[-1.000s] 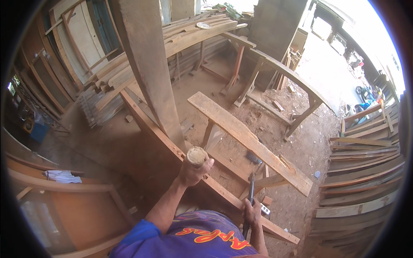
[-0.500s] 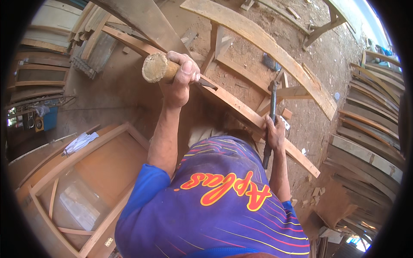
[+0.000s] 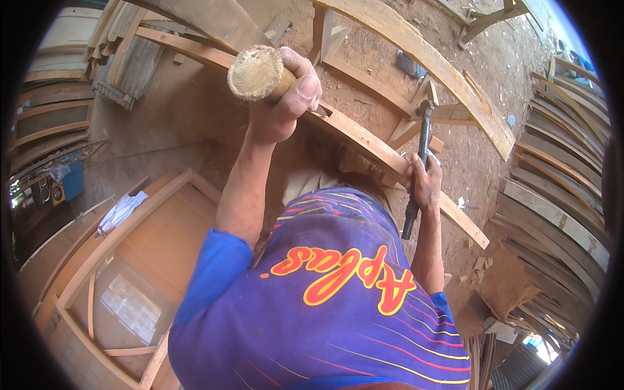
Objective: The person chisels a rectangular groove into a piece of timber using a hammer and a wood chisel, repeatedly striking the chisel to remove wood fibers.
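My left hand [image 3: 296, 97] is wrapped round the thick wooden handle of a chisel [image 3: 255, 73], whose frayed, flattened butt faces up toward me. Only a short bit of its blade shows, at a slot cut in a long wooden strip [image 3: 372, 143]; whether the tip touches wood I cannot tell. The strip runs slantwise from upper left to lower right beyond my body. In my right hand [image 3: 426, 181] is a hammer [image 3: 424, 133], gripped along its dark handle with the head pointing away. That hand is beside the strip's right part.
A curved plank [image 3: 416, 55] on wooden legs lies beyond the strip. At left leans a framed wooden panel [image 3: 117, 240] with a white cloth [image 3: 123, 211] on its edge. Stacked boards [image 3: 552, 214] line the right side. Wood scraps dot the dirt floor [image 3: 481, 156].
My left hand and the chisel have shifted right and up in the view, and less blade shows. My right hand still grips the hammer, slightly further right. The whole view has shifted a little.
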Demonstrator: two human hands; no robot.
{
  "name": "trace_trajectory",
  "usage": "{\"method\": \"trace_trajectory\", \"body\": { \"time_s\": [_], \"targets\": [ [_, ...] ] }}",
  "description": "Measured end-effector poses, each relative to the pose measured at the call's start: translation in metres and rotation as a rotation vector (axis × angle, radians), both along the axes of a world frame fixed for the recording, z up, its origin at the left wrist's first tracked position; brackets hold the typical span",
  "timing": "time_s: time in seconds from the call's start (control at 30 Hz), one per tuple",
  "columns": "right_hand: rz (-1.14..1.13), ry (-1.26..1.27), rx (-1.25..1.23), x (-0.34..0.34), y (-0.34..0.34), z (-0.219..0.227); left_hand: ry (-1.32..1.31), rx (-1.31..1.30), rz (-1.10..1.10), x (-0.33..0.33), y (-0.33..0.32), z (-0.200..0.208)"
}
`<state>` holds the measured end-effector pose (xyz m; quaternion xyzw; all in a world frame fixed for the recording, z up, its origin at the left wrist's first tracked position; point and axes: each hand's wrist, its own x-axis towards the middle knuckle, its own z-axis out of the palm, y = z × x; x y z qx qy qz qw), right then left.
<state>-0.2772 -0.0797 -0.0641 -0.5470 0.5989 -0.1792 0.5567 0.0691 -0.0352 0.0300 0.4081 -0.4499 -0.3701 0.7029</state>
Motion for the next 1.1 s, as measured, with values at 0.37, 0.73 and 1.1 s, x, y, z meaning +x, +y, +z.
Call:
{"method": "trace_trajectory", "body": {
  "time_s": [0.37, 0.73, 1.1],
  "targets": [
    [-0.044, 0.050, 0.012, 0.003, -0.001, -0.001, -0.118, 0.049, -0.102, 0.004, -0.014, -0.005],
    [-0.045, 0.045, -0.018, 0.002, 0.000, -0.007, -0.460, 0.114, -0.188, -0.019, -0.034, 0.010],
    [0.058, 0.036, -0.184, 0.031, -0.002, 0.074, -0.339, 0.177, -0.294, -0.029, -0.037, 0.016]
  ]
}}
